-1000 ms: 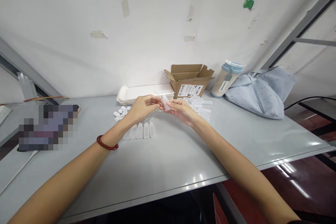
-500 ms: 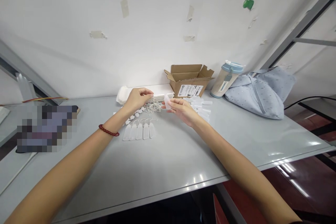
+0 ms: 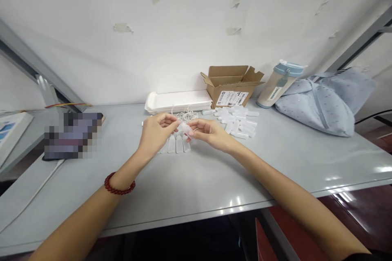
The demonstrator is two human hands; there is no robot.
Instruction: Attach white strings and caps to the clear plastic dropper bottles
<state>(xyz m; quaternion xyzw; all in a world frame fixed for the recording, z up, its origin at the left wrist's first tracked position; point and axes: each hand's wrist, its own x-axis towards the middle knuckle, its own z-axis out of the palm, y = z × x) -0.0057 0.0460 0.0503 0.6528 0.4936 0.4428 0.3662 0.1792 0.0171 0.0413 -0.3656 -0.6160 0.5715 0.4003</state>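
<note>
Over the bench (image 3: 196, 187), the left hand (image 3: 157, 132) and right hand (image 3: 211, 132) meet, each grip pinched shut on one small vial (image 3: 184, 128), held just above a row of vials (image 3: 176, 147) lying flat, white string (image 3: 185, 115) just behind.

White wall (image 3: 190, 49), tape scraps; grey table (image 3: 199, 179).

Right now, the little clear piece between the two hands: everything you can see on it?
The small piece is translucent whitish plastic by its look, short and rounded; finer parts are too blurred to tell. It is held above the grey table, pinched between fingertips of the left hand and the right hand. A row of similar pieces lies just below it in the picture; a tangle of white string sits behind.
</note>
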